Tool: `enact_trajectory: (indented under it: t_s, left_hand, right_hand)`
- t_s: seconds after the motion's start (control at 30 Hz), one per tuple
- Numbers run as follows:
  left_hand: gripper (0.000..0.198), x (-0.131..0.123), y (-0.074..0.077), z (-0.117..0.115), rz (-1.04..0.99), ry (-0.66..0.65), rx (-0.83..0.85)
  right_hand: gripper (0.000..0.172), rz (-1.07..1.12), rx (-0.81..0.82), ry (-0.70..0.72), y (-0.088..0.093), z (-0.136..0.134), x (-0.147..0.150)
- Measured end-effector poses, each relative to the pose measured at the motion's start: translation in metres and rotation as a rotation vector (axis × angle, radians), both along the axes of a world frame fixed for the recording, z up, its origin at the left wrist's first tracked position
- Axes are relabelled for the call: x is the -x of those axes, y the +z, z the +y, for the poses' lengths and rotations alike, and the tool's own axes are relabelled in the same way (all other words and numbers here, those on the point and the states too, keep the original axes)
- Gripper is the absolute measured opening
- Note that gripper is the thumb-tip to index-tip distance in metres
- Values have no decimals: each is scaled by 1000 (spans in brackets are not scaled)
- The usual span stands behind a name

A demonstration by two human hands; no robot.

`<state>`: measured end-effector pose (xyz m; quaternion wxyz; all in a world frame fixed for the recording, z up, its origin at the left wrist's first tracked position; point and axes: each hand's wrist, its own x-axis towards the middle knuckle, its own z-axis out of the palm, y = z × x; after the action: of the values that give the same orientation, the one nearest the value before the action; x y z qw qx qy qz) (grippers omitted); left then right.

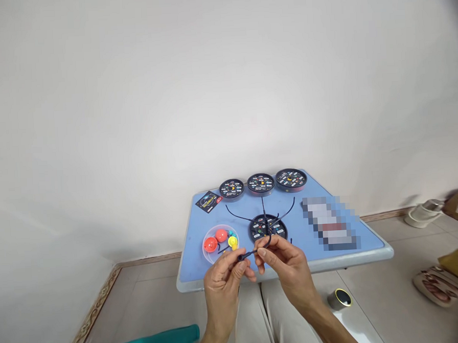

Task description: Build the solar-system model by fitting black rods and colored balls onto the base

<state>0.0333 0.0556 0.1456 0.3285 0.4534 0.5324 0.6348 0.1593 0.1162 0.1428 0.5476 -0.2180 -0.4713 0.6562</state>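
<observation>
Since my left hand (222, 289) and right hand (283, 266) are both pinched on the black cord (248, 254), hands just apart, best to keep that span short and the tension even so it doesn't kink. Cord is held above the blue table (352, 257), just in front of the black disc (263, 227); can't tell if it joins the strands (290, 209) arcing over it.
</observation>
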Motion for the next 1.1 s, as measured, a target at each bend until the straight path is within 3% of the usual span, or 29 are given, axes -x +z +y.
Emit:
enact_trajectory:
  t_s: [0.33,0.6,0.77,0.93,1.0,1.1]
  left_hand:
    - [16,2,-5,2,40,-5,-31]
    - [19,2,-32,-2,-42,62,38]
    - [24,2,-44,1,-64,53,69]
    - [32,-6,-38,12,14,-35,71]
    - [37,-11,-37,15,120,7,23]
    - [31,-17,-43,20,398,175,-152]
  right_hand:
    - [17,-50,59,37,-5,0,0]
    - [19,-112,97,-48,-21,-14,12]
    - [17,-262,-116,-159,-30,-17,10]
    - [12,-420,-447,-394,-29,-12,1]
    - [12,-477,-602,-520,-29,-8,-2]
    - [14,-572,-780,-603,-28,-4,-5]
